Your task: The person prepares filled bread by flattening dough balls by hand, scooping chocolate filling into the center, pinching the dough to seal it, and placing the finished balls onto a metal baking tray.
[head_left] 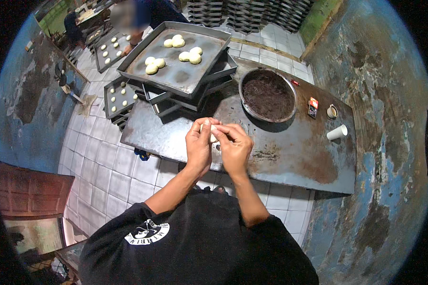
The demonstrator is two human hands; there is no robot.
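Observation:
My left hand (198,148) and my right hand (236,149) meet over the steel table's near part, both closed round a small piece of pale dough (212,137), with thumbs and fingertips pressing on it; most of it is hidden. Beyond them, slightly right, sits a large metal bowl (267,95) of dark brown, crumbly filling. Behind and to the left, stacked metal trays (131,72) stand on the table (299,156); the top one carries several dough balls (177,41) in clusters.
A white cup (336,133), small mug (332,111) and small pack (313,107) lie at the table's right, near a worn wall (375,156). More trays (114,110) with dough balls are at left. Two other people (147,14) (73,29) work at the back left.

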